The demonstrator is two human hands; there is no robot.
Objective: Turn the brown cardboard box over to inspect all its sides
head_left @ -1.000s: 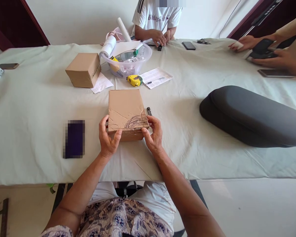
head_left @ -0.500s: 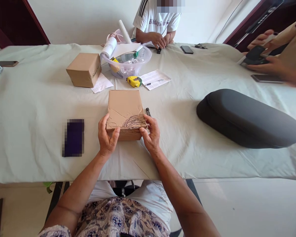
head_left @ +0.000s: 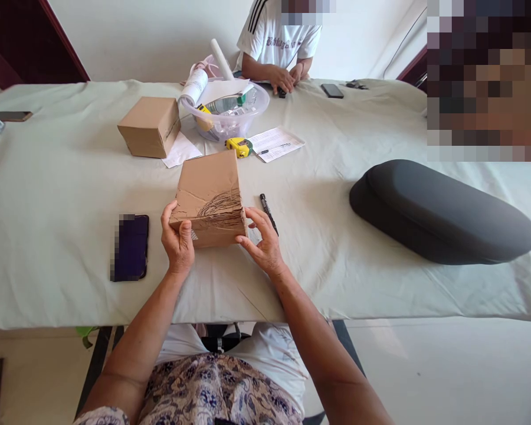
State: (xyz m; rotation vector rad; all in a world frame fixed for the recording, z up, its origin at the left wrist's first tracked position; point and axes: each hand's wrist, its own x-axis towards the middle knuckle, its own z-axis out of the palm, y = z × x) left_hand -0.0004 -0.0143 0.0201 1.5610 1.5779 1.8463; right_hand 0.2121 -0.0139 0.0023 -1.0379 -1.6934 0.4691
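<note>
A brown cardboard box (head_left: 207,183) with dark scribbled lines over its near right edge is between my hands, tilted with its right side raised. My left hand (head_left: 178,242) grips its near left corner, thumb on the front face and fingers round the side. At the near right corner, my right hand (head_left: 263,239) touches the box with thumb and fingertips, the fingers partly curled. A black marker pen (head_left: 268,213) lies on the cloth just beyond my right fingers. Left of my left hand lies a dark phone (head_left: 133,248).
On the cloth-covered table (head_left: 314,283) stand a second cardboard box (head_left: 148,127) and a clear plastic basin (head_left: 248,118) of odds and ends. A yellow tape measure (head_left: 238,147) and a paper sheet (head_left: 278,143) lie before it. A long dark case (head_left: 442,212) sits right. A person (head_left: 278,47) sits opposite.
The box has shifted left and tipped, its right side lifting, with both hands moving along. More of its front face and the whole marker pen now show. A person at right has leaned in.
</note>
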